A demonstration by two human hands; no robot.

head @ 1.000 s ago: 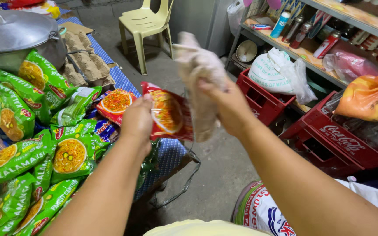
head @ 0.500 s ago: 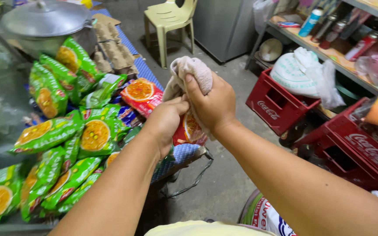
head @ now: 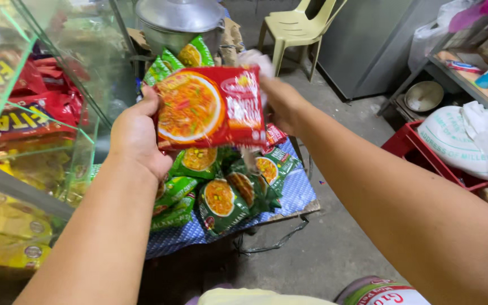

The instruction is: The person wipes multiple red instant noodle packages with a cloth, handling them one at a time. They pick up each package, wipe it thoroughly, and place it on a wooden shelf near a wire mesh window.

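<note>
Both hands are up in front of the camera holding a red noodle packet (head: 210, 107) flat, picture side facing the viewer. The left hand (head: 136, 133) is closed on the packet's left edge, fingers curled behind it and thumb on the front. The right hand (head: 280, 101) is closed too, gripping the packet's right edge and also pinching a pale cloth (head: 255, 59) that bunches up above the packet's top right corner. The packet hangs in the air over a low table covered with a blue checked cloth (head: 295, 195), not touching anything below it. On that table there's a heap of green noodle packets (head: 221, 197) spread toward the front edge, a few more green ones sticking up behind the red packet, and another small red packet just peeking out near the right edge. At the far end of the table sits a big metal pot (head: 179, 22) with its lid on. Left of the table is a glass display case (head: 35, 113) with red and yellow packs stacked inside. Further back on the concrete floor stands a pale yellow plastic chair (head: 300, 28), and over on the right is a red crate (head: 425, 152) with a white sack (head: 453, 141) lying on it.
</note>
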